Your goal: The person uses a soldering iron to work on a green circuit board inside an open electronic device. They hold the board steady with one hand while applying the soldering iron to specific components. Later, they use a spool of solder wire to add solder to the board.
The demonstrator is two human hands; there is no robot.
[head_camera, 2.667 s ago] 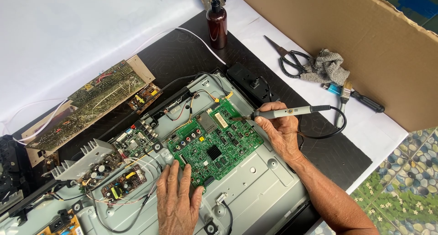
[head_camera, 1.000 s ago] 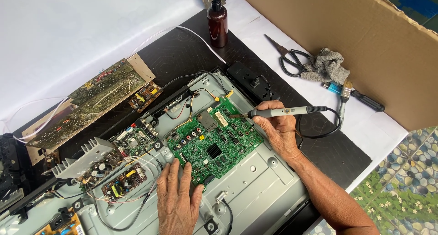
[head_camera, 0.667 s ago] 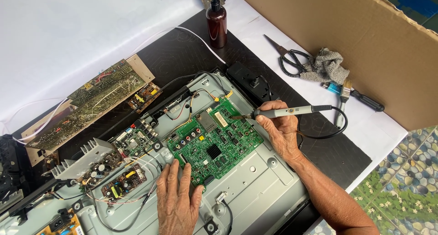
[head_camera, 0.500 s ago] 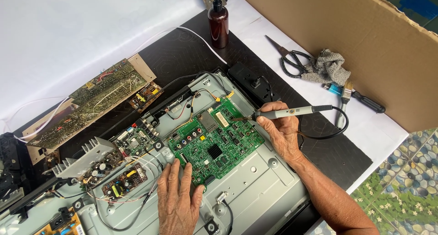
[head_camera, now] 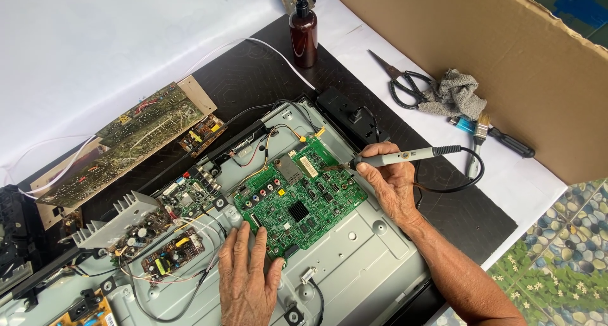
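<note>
Far left, on the black mat (head_camera: 253, 72) of the worktop: long bare brown circuit board on a tan backing (head_camera: 126, 142), lying flat. Beside it, on the grey sheet-metal chassis (head_camera: 373, 262): finned aluminium heat sink (head_camera: 120, 215) with small power boards and loose wires around it. Lower centre: left hand (head_camera: 246, 281), fingers spread flat, holding nothing, palm on the chassis with fingertips reaching the lower-left edge of the green rectangular main circuit board (head_camera: 297, 196), which sits screwed near the chassis middle. Top centre: brown glass bottle with black cap (head_camera: 304, 38), upright on the mat. Right of the board: right hand (head_camera: 392, 183), closed in a pen grip round a grey pen-shaped probe with black cable (head_camera: 399, 156), its tip touching the board's upper-right edge. Further right, on white covering: black-handled scissors (head_camera: 402, 82), crumpled grey rag (head_camera: 453, 93), small paintbrush (head_camera: 479, 133), dark-handled screwdriver (head_camera: 506, 141). Behind these: brown cardboard sheet (head_camera: 506, 53), standing tilted.
</note>
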